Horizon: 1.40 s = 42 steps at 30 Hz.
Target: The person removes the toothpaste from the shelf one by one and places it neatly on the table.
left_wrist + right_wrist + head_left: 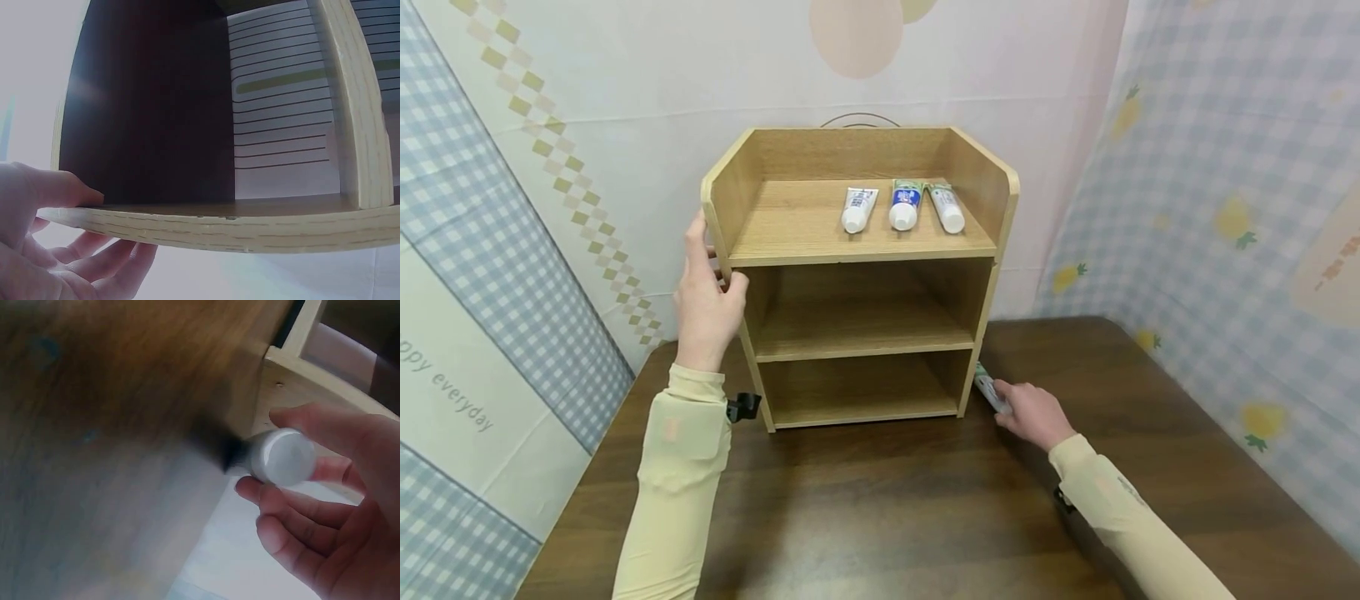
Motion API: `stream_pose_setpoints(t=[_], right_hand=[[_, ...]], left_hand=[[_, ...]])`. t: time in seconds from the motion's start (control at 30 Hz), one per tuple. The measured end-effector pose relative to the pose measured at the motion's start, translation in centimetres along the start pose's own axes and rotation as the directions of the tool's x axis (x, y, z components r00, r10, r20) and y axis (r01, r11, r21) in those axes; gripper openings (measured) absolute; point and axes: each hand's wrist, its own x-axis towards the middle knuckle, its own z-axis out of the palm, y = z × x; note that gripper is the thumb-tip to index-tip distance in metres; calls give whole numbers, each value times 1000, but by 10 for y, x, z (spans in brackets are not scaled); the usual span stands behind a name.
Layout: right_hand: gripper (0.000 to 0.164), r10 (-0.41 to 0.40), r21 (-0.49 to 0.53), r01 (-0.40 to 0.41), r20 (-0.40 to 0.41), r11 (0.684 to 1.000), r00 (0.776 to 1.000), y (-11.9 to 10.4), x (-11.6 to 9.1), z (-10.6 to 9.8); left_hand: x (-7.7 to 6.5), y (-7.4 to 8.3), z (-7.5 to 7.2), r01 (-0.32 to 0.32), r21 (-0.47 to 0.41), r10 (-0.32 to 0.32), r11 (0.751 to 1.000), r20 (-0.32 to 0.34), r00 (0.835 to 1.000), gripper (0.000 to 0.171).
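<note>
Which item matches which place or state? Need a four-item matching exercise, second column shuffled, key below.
1. left hand
2. right hand
3. blue-labelled tube
4. wooden shelf unit

A. stands on the brown table
B. holds a white tube
C. middle of three on the top shelf
D. grips the unit's left side

Pairs: 1-D, 2-B, 3-C, 4-A

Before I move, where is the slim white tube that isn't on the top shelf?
In the head view, the slim white tube is in the right hand, just right of the light wooden shelf unit, low by the dark brown tabletop.
</note>
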Motion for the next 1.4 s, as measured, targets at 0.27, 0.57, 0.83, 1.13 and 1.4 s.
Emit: stream_pose_setpoints(t=[0.27,0.57,0.83,1.13,1.4], right_hand=[[23,10,88,-17,82,996,997,7,5,10],[23,44,127,-55,85,990,995,13,20,12],[20,70,122,-77,64,990,995,10,31,12],[8,47,55,-47,5,997,999,2,28,16],[9,99,81,-100,16,992,995,0,15,17]], left_hand=[[-1,1,0,4,20,-5,1000,21,1000,78],[-1,-1,-1,-24,43,24,999,-6,1000,77],[-1,0,-1,-34,52,35,998,-6,999,78],[-1,2,-2,-52,59,53,997,-7,999,77],[-3,0,1,-69,75,68,995,11,998,76]])
